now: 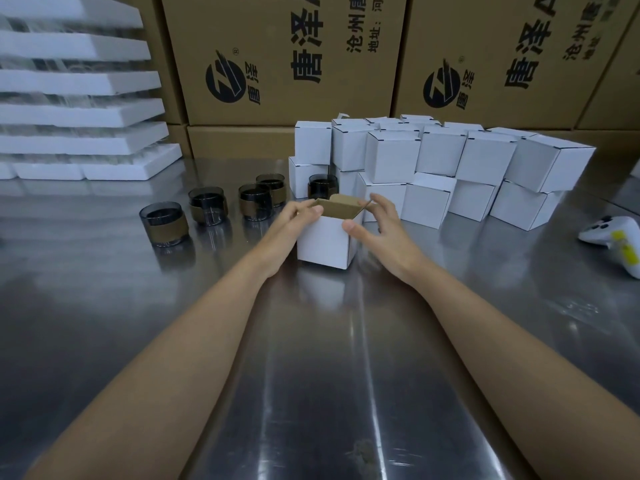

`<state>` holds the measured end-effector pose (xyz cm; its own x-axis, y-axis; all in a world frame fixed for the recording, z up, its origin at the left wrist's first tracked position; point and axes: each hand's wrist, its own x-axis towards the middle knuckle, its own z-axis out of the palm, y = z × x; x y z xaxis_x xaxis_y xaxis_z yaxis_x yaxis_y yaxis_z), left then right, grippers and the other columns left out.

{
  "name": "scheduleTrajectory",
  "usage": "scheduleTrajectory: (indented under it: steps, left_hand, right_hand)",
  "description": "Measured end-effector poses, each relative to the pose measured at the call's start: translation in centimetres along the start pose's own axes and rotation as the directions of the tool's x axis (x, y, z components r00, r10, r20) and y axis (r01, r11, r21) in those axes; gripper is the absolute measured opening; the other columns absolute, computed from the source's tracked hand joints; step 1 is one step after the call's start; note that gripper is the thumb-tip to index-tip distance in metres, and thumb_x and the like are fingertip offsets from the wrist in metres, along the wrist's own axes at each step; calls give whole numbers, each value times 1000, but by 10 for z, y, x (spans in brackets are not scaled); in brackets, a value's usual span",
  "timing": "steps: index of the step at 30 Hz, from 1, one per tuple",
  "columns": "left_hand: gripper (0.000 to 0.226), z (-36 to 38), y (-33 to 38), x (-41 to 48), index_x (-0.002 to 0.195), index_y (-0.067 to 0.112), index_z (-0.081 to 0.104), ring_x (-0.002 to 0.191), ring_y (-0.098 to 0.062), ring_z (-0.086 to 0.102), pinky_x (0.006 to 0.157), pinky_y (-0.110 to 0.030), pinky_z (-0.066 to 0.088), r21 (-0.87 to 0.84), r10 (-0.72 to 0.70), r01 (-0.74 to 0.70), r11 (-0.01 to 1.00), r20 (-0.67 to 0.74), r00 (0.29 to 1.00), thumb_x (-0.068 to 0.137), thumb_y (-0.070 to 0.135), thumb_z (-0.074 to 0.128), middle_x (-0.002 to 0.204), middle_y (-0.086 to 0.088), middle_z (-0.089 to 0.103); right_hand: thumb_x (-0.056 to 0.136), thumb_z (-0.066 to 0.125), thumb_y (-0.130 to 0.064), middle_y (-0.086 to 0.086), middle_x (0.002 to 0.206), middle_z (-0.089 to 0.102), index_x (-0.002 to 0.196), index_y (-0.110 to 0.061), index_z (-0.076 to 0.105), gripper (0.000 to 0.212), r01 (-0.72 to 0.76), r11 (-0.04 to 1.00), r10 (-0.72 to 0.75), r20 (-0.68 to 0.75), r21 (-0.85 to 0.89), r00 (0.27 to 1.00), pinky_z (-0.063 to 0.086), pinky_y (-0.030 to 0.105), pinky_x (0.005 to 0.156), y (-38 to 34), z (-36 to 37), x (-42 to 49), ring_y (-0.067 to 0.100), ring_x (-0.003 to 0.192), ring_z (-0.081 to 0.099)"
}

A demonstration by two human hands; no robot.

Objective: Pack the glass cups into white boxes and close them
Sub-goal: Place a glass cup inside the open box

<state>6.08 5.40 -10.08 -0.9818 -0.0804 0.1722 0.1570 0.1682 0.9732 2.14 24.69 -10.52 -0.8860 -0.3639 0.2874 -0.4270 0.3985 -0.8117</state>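
a white open box [325, 242] stands upright on the steel worktop [311, 358], near the middle and just in front of the pile of closed boxes [440, 157]. its top flaps stand up and show their brown inner side. whether a cup sits inside cannot be seen.

the left hand [291, 226] grips the box's upper left edge, its fingers [304, 207] curled onto the left flap with the thumb on top. the right hand [377, 226] holds the right side: the thumb presses on the near right corner, and its fingers [382, 204], half spread and gently bent, reach round to the far right flap.

five dark glass cups [206, 209], each with a brown band round it, stand upright on the worktop to the left of the box and behind it. the one furthest right stands just behind the open box, against the lower row of closed boxes. the closed boxes are stacked two high in a loose wall, plain white with no writing visible.

behind them stand big brown cartons [284, 57], printed sideways in black: large "唐泽", smaller "沧州" and "地址:河", beside a round black logo with an ® mark. white foam trays [79, 109] are stacked at the far left. a white controller [616, 239] with a yellow label lies at the right edge; the label's writing is too blurred to read.
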Motion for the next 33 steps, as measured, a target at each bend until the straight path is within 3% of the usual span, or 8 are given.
scheduleTrajectory:
  steps: [3, 8, 12, 16, 19, 24, 27, 33]
  left_hand:
    - [69, -1, 2, -2, 121, 16, 50, 114, 2, 53, 88, -17, 42, -7, -10, 10, 1000, 15, 1000, 70, 61, 63, 132, 15, 50]
    - [66, -2, 0, 0, 112, 32, 41, 80, 6, 66, 67, -15, 50, 117, -57, 50, 992, 61, 996, 63, 62, 72, 112, 7, 60]
    - [104, -2, -3, 1, 143, 32, 26, 86, 17, 61, 73, -10, 50, 49, 10, -12, 999, 45, 999, 59, 55, 82, 116, 23, 53]
    - [94, -4, -4, 7, 137, 23, 43, 109, -4, 61, 90, -25, 52, 142, 91, -66, 988, -178, 980, 58, 43, 90, 130, 4, 58]
    - [94, -11, -7, 14, 140, 22, 41, 124, -16, 49, 105, -38, 43, 278, 128, -40, 960, -308, 943, 62, 45, 88, 136, 3, 51]
    - [100, -8, -11, 26, 143, 20, 37, 129, -18, 43, 107, -40, 40, 311, 138, -9, 950, -396, 908, 62, 49, 87, 138, 2, 48]
    - [98, -7, -15, 32, 141, 20, 38, 128, -18, 44, 105, -41, 42, 291, 133, 3, 957, -450, 883, 61, 50, 87, 135, 3, 49]
    - [94, -7, -22, 36, 138, 22, 40, 125, -17, 48, 103, -40, 44, 205, 113, -11, 979, -495, 861, 61, 50, 86, 131, 5, 51]
  right_hand:
    - [80, 54, -65, -6, 132, 57, 131, -20, 52, 69, 4, 994, -5, 9, 112, 1000, 38, 33, 108, 2, 0, 0, 9, 125, 50]
    - [92, 57, -47, -5, 118, 63, 130, -17, 52, 49, 27, 984, -21, -37, 174, 999, 45, 26, 88, 6, -1, 2, 11, 109, 59]
    - [92, 58, -47, -3, 120, 64, 131, -18, 54, 49, 28, 985, -25, -14, 172, 1000, 45, 29, 99, 6, -2, 4, 10, 113, 59]
    - [103, 38, -40, 2, 120, 63, 122, -14, 61, 39, 16, 958, 11, -95, 286, 995, 50, 37, 96, -1, 4, 9, 17, 103, 63]
    - [101, 44, -13, 9, 116, 62, 117, -5, 64, 27, 108, 992, -124, -272, -72, 954, 49, 40, 92, -1, 13, 22, 26, 98, 62]
    - [93, 41, -6, 9, 127, 51, 112, -3, 59, 26, 116, 743, -233, -92, -659, 968, 41, 40, 66, -2, 37, 55, 39, 90, 58]
    - [92, 41, -9, 5, 133, 48, 122, -8, 52, 32, 59, 722, -189, -114, -689, 975, 27, 34, 64, -3, 47, 80, 36, 89, 56]
    - [93, 49, -22, -4, 140, 41, 128, -20, 48, 35, 71, 736, -162, -73, -673, 984, 30, 31, 65, 2, 53, 104, 31, 94, 59]
